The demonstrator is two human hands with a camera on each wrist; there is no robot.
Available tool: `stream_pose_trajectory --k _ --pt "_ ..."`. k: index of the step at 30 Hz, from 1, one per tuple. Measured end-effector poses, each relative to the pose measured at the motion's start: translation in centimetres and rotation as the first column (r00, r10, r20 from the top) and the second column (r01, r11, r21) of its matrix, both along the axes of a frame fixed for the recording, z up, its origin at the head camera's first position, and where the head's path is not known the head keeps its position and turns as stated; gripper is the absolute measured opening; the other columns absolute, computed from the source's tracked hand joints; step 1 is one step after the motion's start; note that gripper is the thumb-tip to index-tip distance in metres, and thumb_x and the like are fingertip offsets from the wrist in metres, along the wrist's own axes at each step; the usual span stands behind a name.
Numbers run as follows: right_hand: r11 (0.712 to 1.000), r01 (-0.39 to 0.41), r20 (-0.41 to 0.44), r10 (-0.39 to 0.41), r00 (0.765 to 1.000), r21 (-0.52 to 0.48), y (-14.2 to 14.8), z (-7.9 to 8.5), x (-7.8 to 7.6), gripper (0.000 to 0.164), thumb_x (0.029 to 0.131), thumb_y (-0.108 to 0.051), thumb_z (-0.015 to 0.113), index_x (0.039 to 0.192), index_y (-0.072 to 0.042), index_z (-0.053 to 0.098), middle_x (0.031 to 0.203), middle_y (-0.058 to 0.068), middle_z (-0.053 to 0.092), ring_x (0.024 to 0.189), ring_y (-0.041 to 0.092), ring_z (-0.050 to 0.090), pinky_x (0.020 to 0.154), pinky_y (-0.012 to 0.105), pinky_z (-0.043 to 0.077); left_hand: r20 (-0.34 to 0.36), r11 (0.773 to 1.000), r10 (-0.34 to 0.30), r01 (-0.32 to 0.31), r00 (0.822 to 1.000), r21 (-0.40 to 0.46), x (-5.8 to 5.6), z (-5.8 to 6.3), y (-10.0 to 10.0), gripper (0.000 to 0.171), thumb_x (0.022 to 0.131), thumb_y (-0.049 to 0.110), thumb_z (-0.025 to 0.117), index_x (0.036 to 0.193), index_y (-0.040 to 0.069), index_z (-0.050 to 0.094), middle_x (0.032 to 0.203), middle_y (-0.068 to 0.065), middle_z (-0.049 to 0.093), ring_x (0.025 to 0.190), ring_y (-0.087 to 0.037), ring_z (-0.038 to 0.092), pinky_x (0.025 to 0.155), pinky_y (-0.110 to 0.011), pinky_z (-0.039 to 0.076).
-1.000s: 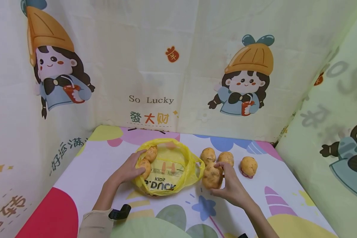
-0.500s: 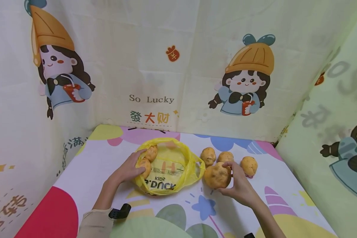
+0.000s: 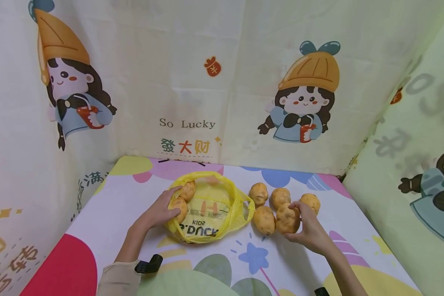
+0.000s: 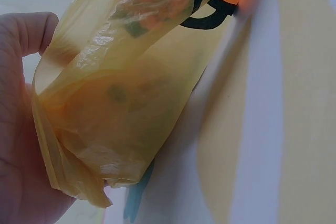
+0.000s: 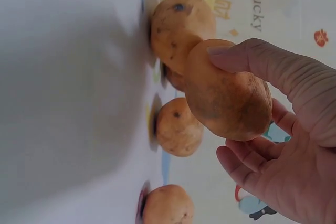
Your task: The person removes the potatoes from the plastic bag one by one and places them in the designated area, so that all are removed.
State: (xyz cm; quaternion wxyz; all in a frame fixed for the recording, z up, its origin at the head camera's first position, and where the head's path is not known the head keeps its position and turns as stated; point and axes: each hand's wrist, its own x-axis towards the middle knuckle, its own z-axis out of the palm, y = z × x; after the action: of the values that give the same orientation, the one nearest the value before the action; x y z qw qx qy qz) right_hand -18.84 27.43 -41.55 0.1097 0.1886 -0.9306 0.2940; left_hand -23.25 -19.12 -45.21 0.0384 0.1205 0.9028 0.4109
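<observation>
In the head view, my right hand [image 3: 310, 230] holds a brown potato [image 3: 287, 218] between thumb and fingers. The right wrist view shows this potato [image 5: 228, 98] apart from the table, its skin dark-blotched. Another potato [image 3: 264, 220] sits just left of it. My left hand [image 3: 159, 209] grips the left edge of an open yellow plastic bag [image 3: 240, 207], the thumb inside the rim. Two potatoes, an upper one [image 3: 188, 190] and a lower one [image 3: 179, 207], lie inside by that thumb. Up close in the left wrist view, the thin bag [image 4: 121, 129] bulges over a rounded shape.
Behind the held potato stand a left potato [image 3: 259, 194], a middle potato [image 3: 280, 198] and a right potato [image 3: 310, 204], partly behind my fingers. A patterned cloth [image 3: 192, 279] covers the table. Printed curtains [image 3: 236, 102] enclose the back and sides.
My right hand has moved right with its potato, uncovering the potato beside the bag's handle. My left hand and the bag stay in place.
</observation>
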Motion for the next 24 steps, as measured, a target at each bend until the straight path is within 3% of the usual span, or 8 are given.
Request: stream_pose_trajectory --k 6,15,24 --pt "1.000 -0.019 -0.018 0.019 1.000 0.001 0.8 -0.2 -0.3 0.077 0.059 -0.008 0.095 0.121 0.003 0.050 0.118 0.019 0.056 0.110 0.033 0.053 0.084 0.044 0.051 -0.020 1.000 -0.010 0.010 1.000 -0.009 -0.2 -0.2 0.0 0.085 0.080 0.022 0.060 0.158 0.005 0.030 0.155 -0.028 0.034 0.135 -0.041 0.038 0.112 -0.065 0.031" --pt "0.999 -0.042 0.063 0.043 0.997 -0.008 1.5 -0.9 -0.8 0.077 0.057 -0.007 0.096 0.119 -0.001 0.050 0.121 0.019 0.056 0.117 0.037 0.053 0.095 0.054 0.045 -0.034 1.000 -0.016 0.015 0.999 -0.011 0.0 -0.4 -0.2 0.084 0.080 0.021 0.059 0.157 0.003 0.030 0.154 -0.029 0.035 0.133 -0.040 0.040 0.110 -0.063 0.033" --pt "0.997 -0.078 0.077 0.078 0.994 -0.007 1.9 -1.8 -1.7 0.073 0.059 -0.004 0.094 0.118 0.000 0.053 0.118 0.015 0.056 0.109 0.031 0.052 0.083 0.041 0.051 -0.036 1.000 -0.016 0.016 0.999 -0.015 -0.1 -0.3 -0.2 0.084 0.080 0.020 0.059 0.158 0.005 0.030 0.154 -0.028 0.035 0.131 -0.039 0.040 0.108 -0.062 0.034"
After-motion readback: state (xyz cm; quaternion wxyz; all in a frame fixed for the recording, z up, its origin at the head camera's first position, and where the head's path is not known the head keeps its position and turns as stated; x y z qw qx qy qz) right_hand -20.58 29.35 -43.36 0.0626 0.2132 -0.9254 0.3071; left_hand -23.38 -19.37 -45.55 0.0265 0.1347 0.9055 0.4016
